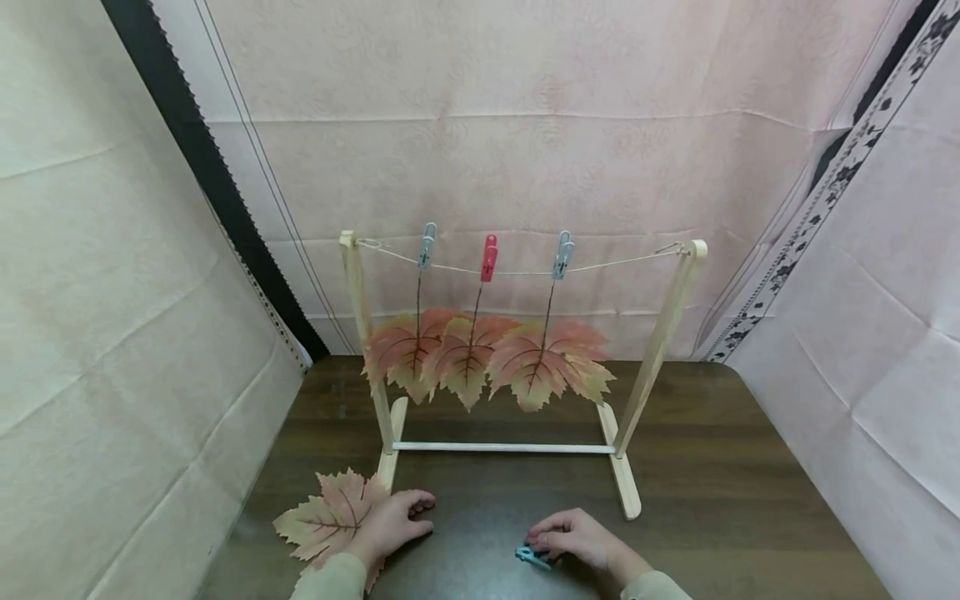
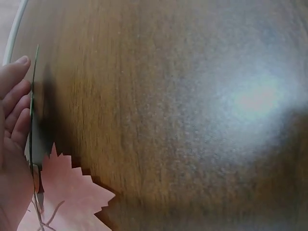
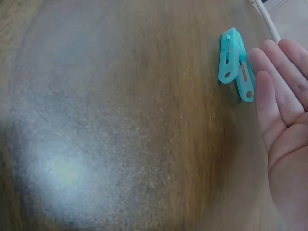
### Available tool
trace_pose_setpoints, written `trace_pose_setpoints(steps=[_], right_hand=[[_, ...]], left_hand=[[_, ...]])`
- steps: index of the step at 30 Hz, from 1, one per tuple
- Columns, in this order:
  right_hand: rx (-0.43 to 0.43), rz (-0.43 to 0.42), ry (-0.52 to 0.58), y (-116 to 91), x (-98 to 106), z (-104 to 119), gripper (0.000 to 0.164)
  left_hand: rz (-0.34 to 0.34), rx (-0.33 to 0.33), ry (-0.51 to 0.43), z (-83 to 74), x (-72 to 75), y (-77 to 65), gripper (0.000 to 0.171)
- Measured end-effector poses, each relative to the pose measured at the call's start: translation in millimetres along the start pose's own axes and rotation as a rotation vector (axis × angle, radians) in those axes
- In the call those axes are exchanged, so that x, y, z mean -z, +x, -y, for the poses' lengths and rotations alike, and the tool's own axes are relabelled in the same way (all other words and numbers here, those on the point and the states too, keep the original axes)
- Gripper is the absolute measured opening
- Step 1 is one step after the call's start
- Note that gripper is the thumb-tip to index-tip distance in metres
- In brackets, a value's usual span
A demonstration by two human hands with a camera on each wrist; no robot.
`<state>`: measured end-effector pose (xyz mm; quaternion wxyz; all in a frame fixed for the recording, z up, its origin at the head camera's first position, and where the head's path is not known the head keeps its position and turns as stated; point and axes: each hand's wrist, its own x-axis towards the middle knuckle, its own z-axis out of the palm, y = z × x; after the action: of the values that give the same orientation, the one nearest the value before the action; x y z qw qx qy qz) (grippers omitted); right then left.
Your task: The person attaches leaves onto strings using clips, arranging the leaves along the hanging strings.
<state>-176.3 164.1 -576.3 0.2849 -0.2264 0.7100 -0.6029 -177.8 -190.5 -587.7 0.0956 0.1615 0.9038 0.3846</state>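
My left hand (image 1: 392,527) lies over a loose pink and cream maple leaf (image 1: 327,518) on the table at the front left, hiding part of it. In the left wrist view, the thin leaf stem (image 2: 32,106) runs along the loosely bent fingertips; no pinch on it shows. At the front right, my right hand (image 1: 576,537) is beside a turquoise clothespin (image 1: 532,557). The right wrist view has the fingers nearly straight, with the index fingertip at the clothespin (image 3: 231,57) and the thumb tip close by. The clothespin lies on the wood.
A wooden drying frame (image 1: 652,367) stands behind the hands with a white string (image 1: 517,273) across its top. Two blue clothespins and a red clothespin (image 1: 489,257) hold maple leaves (image 1: 540,367) by their stems. Pale cloth (image 1: 525,167) walls surround the brown table (image 1: 712,475).
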Motion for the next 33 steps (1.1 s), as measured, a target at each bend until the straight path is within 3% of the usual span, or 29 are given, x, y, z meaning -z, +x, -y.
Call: trace_pose_setpoints(steps=[5, 7, 11, 19, 25, 33], right_hand=[[0.029, -0.017, 0.030, 0.8, -0.1, 6.1, 0.027], [0.038, -0.030, 0.049, 2.1, 1.7, -1.6, 0.027], [0.056, -0.068, 0.000, 0.2, 4.2, -12.9, 0.028], [0.072, -0.095, -0.077, -6.0, 4.1, -23.5, 0.033], [0.048, -0.149, -0.123, -13.3, 0.6, -23.2, 0.038], [0.045, -0.209, -0.237, -19.6, -4.5, -29.5, 0.042]], left_hand=[[-0.031, -0.059, 0.087, 0.8, -2.1, -1.2, 0.030], [-0.057, -0.084, 0.130, 2.5, -2.3, -2.4, 0.028], [-0.102, -0.131, 0.207, 4.9, -0.9, -4.7, 0.025], [-0.100, -0.220, 0.334, 9.3, -0.1, -6.4, 0.022], [-0.138, -0.270, 0.347, 9.7, -4.1, -6.7, 0.020], [-0.114, -0.255, 0.347, 5.1, -4.5, -7.1, 0.010]])
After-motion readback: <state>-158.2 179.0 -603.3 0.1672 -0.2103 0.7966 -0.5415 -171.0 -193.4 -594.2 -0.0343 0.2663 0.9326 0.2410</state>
